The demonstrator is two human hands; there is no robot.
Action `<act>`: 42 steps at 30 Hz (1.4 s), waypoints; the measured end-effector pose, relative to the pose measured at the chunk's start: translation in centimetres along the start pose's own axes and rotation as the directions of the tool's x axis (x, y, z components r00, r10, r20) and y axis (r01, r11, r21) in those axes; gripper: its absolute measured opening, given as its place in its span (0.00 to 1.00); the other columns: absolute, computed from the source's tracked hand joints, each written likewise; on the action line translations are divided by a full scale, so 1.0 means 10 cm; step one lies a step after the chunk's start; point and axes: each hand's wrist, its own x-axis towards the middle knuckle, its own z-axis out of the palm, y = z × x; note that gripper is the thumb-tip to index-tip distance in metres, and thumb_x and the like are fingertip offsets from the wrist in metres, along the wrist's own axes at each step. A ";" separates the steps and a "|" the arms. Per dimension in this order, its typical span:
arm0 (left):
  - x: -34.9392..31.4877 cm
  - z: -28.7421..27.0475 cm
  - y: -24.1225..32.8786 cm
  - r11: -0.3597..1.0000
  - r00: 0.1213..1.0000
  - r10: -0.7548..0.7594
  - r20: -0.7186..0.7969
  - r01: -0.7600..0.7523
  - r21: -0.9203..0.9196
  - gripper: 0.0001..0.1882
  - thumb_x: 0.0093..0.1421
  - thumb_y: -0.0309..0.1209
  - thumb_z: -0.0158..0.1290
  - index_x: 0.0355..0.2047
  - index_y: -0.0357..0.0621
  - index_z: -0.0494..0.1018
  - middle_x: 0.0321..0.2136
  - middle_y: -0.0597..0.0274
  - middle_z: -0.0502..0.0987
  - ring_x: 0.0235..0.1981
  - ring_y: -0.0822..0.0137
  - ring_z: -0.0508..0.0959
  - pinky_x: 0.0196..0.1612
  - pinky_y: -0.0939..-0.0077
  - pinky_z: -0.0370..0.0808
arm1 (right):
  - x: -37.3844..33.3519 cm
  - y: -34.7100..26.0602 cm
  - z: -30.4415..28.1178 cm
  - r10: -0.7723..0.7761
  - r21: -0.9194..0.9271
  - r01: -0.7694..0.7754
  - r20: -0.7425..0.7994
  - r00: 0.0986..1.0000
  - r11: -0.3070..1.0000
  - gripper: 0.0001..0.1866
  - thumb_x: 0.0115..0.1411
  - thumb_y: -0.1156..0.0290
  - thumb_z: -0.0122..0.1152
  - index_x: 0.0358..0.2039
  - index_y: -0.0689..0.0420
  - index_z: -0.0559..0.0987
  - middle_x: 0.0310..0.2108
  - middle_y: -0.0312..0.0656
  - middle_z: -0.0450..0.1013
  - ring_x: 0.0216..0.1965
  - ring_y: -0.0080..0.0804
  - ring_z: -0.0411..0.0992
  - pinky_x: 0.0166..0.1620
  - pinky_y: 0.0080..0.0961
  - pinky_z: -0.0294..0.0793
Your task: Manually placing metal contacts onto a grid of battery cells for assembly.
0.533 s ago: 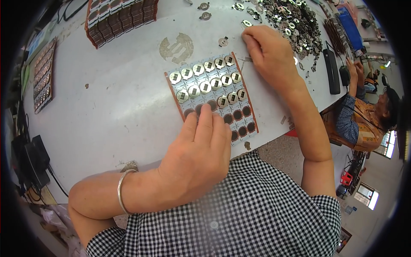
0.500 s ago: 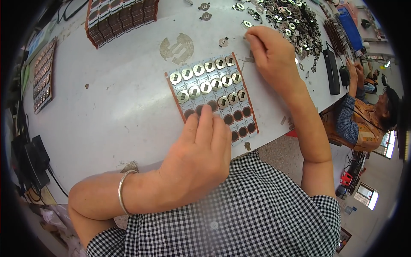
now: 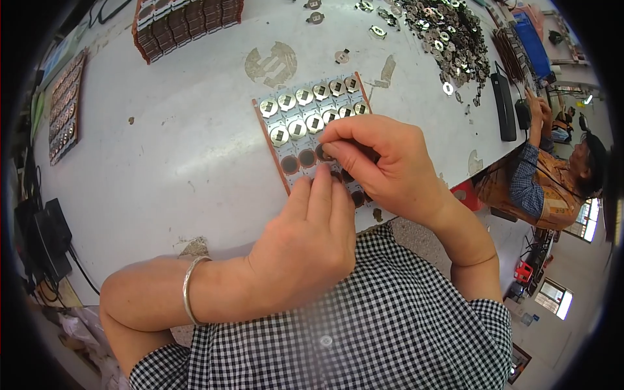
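A light-blue circuit board panel (image 3: 266,130) with orange side strips lies on the table before me. Its far rows carry shiny round metal battery holders (image 3: 297,127), while bare dark round pads (image 3: 290,164) show closer to me. My left hand (image 3: 305,244), with a bangle at the wrist, rests its outstretched fingertips on the near part of the panel. Over the panel's middle, my right hand (image 3: 390,166) pinches thumb and forefinger together at a dark pad beside the second row. Whatever is in that pinch is hidden, and this hand covers the panel's right side.
A heap of loose metal holders (image 3: 448,42) spreads at the far right, with a stray holder (image 3: 342,56) beyond the panel. A stack of panels (image 3: 188,29) stands far left; another filled panel (image 3: 67,110) lies left. A black bar-shaped case (image 3: 502,107) and a co-worker (image 3: 559,175) are at right.
My right hand has come from beside the heap, leftward and nearer, onto the panel. The panel has shifted slightly away from me; my left fingers have slid a little to the right.
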 end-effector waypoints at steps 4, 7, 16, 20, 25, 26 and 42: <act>-0.01 0.01 0.03 1.000 1.000 0.023 0.004 -0.023 0.017 0.19 0.50 0.27 0.55 0.40 0.23 0.81 0.41 0.35 0.81 0.47 0.42 0.83 0.49 0.56 0.82 | 0.00 0.00 0.08 -0.007 -0.014 0.006 -0.091 0.996 1.000 0.06 0.63 0.80 0.65 0.41 0.63 0.83 0.31 0.39 0.80 0.30 0.22 0.77 0.34 0.19 0.76; -0.02 0.01 0.03 1.000 1.000 0.024 -0.001 -0.024 0.007 0.20 0.49 0.27 0.54 0.39 0.23 0.81 0.41 0.35 0.81 0.47 0.43 0.83 0.49 0.56 0.83 | -0.02 -0.03 0.11 0.044 0.027 -0.042 -0.056 0.997 0.999 0.06 0.63 0.80 0.65 0.41 0.63 0.83 0.31 0.40 0.81 0.30 0.23 0.77 0.33 0.20 0.77; -0.01 0.04 0.03 1.000 0.999 0.016 -0.029 -0.016 -0.001 0.18 0.48 0.26 0.54 0.37 0.24 0.81 0.39 0.36 0.81 0.45 0.43 0.83 0.49 0.57 0.83 | -0.11 0.08 0.24 -0.198 -0.252 0.138 -0.230 0.953 0.958 0.12 0.55 0.79 0.72 0.41 0.60 0.84 0.36 0.41 0.77 0.32 0.29 0.76 0.33 0.23 0.76; -0.02 0.01 0.03 0.999 1.000 0.017 0.003 -0.017 -0.045 0.17 0.48 0.27 0.55 0.36 0.24 0.81 0.37 0.40 0.80 0.46 0.45 0.81 0.47 0.57 0.82 | -0.16 0.11 0.19 -0.119 -0.282 0.058 -0.207 0.971 0.958 0.13 0.54 0.77 0.74 0.40 0.60 0.84 0.38 0.41 0.76 0.31 0.29 0.75 0.33 0.22 0.76; 0.05 -0.28 -0.12 0.970 0.944 -0.144 0.297 0.195 -0.148 0.27 0.47 0.34 0.62 0.45 0.26 0.77 0.44 0.40 0.76 0.54 0.44 0.76 0.53 0.51 0.75 | -0.19 0.12 0.18 -0.180 -0.300 0.117 -0.191 0.965 0.947 0.14 0.52 0.75 0.77 0.40 0.60 0.85 0.37 0.40 0.76 0.30 0.28 0.75 0.31 0.22 0.76; 0.07 -0.36 -0.19 0.909 0.856 -0.196 0.479 0.342 -0.240 0.34 0.47 0.39 0.65 0.50 0.26 0.75 0.49 0.38 0.75 0.58 0.42 0.73 0.57 0.46 0.72 | -0.20 0.12 0.17 -0.178 -0.299 0.115 -0.193 0.965 0.947 0.14 0.52 0.75 0.77 0.40 0.60 0.85 0.37 0.40 0.76 0.30 0.28 0.75 0.31 0.22 0.76; 0.07 -0.13 -0.53 0.912 0.875 -0.393 0.284 0.411 -0.003 0.68 0.40 0.66 0.68 0.68 0.24 0.58 0.69 0.32 0.59 0.72 0.37 0.58 0.62 0.21 0.52 | -0.14 0.14 0.15 -0.305 -0.379 0.235 -0.134 0.943 0.895 0.15 0.46 0.77 0.77 0.37 0.60 0.84 0.32 0.41 0.75 0.29 0.34 0.75 0.29 0.26 0.76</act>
